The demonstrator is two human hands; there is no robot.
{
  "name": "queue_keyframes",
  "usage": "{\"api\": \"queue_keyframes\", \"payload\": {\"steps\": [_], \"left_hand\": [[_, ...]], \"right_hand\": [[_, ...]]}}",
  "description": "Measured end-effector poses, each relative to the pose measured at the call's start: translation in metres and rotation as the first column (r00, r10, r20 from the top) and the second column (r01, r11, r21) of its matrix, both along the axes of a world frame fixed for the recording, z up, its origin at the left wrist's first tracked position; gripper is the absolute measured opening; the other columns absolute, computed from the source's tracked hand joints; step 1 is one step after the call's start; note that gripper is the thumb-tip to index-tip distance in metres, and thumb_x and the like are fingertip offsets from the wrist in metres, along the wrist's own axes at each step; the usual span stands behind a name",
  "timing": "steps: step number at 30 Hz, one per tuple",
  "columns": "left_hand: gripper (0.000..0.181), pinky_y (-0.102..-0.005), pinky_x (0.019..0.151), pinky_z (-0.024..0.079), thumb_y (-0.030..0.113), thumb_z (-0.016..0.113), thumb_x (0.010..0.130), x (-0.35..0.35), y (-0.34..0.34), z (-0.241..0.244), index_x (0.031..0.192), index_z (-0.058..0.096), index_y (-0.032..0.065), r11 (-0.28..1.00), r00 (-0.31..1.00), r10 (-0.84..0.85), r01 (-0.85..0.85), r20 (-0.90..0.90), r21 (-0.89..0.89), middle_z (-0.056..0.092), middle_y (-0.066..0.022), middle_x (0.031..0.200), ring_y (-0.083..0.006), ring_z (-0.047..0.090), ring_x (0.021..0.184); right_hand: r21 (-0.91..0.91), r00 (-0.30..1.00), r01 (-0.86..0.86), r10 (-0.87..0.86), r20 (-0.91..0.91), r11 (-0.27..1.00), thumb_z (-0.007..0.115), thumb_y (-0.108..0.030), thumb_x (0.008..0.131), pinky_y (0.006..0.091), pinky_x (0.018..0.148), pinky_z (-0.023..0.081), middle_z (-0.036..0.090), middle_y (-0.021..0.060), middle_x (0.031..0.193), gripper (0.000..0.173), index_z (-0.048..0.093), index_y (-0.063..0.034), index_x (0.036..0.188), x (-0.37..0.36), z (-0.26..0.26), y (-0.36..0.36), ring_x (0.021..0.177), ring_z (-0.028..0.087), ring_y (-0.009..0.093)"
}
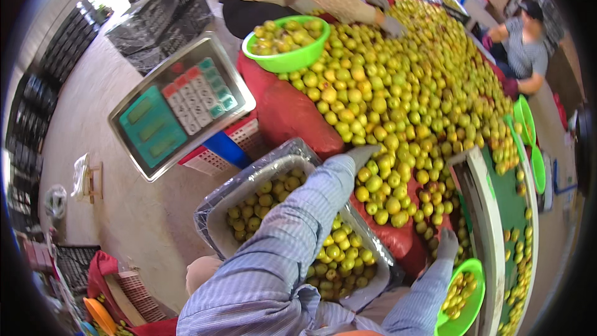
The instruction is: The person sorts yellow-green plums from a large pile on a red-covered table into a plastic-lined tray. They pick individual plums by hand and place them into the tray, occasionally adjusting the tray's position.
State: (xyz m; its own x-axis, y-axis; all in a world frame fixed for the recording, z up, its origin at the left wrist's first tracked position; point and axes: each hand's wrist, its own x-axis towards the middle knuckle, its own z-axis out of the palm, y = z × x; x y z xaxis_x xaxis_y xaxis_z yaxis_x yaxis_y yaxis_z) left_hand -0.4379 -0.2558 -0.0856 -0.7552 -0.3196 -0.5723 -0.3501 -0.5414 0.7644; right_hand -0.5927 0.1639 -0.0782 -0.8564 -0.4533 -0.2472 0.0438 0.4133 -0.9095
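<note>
A big heap of round yellow-green fruit (387,88) lies on red cloth. My left hand (364,155), in a grey glove, reaches to the near left edge of the heap; its fingers touch or lie beside the fruit, and whether it grips one is not clear. My right hand (447,244), gloved too, is at the heap's lower right, near a light green plastic basin (475,289) with small fruit in it. Its fingers are partly hidden. Beneath my left arm stands a plastic-lined crate (217,196) holding more fruit.
A digital weighing scale (182,102) stands at the left. Another green basin (298,58) of fruit rests on the heap's edge. A sorting conveyor (501,191) runs along the right. One co-worker's gloved hands (393,26) are in the heap; another person (524,51) sits beyond it.
</note>
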Motion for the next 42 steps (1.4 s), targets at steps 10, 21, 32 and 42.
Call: {"api": "queue_keyframes", "payload": {"steps": [10,21,32,42], "left_hand": [[0.052,-0.0386,0.105,0.05,0.041,0.043,0.106,0.011,-0.003,0.0,0.143,0.048,0.0033,0.793,0.984,-0.16,0.172,-0.074,0.585,0.06,-0.0144,0.136,-0.0257,0.058,0.124],[0.078,-0.0301,0.112,0.042,0.012,0.07,0.09,0.026,0.003,0.032,0.155,0.029,0.0027,0.268,0.716,-0.648,0.533,0.259,-0.803,0.052,-0.0138,0.146,-0.0223,0.052,0.133],[0.079,-0.0436,0.082,0.056,0.066,0.056,0.091,0.109,0.002,0.084,0.118,0.063,-0.0078,0.721,0.804,-0.502,0.592,-0.319,0.359,0.069,-0.0213,0.103,-0.0324,0.069,0.093],[0.038,-0.0432,0.107,0.044,0.029,0.04,0.109,0.11,0.019,0.108,0.121,0.057,-0.0032,0.76,0.716,-0.632,0.499,-0.298,-0.416,0.064,-0.022,0.122,-0.0362,0.058,0.122]], "right_hand": [[-0.317,0.671,0.182,0.118,0.732,0.931,0.05,-0.05,0.101,0.0391,0.11,0.044,0.05,0.0182,0.147,0.068,0.039,-0.003,0.15,0.039,0.017,-0.085,0.132,0.053,0.029],[-0.28,0.661,0.172,0.1,0.744,0.945,0.056,-0.041,0.1,0.0332,0.092,0.054,0.058,0.0093,0.133,0.056,0.048,-0.0108,0.147,0.084,0.087,-0.143,0.109,0.062,0.019],[-0.735,0.377,-0.43,0.844,0.381,0.524,0.059,-0.026,0.101,0.0302,0.105,0.043,0.06,0.0045,0.129,0.036,0.059,-0.0076,0.132,0.146,0.106,-0.145,0.115,0.057,0.014],[0.089,0.962,-0.272,0.271,0.027,0.958,0.06,-0.022,0.096,0.0285,0.072,0.053,0.071,0.0092,0.101,0.024,0.069,-0.0045,0.11,0.035,0.095,-0.122,0.08,0.065,0.015]]}}
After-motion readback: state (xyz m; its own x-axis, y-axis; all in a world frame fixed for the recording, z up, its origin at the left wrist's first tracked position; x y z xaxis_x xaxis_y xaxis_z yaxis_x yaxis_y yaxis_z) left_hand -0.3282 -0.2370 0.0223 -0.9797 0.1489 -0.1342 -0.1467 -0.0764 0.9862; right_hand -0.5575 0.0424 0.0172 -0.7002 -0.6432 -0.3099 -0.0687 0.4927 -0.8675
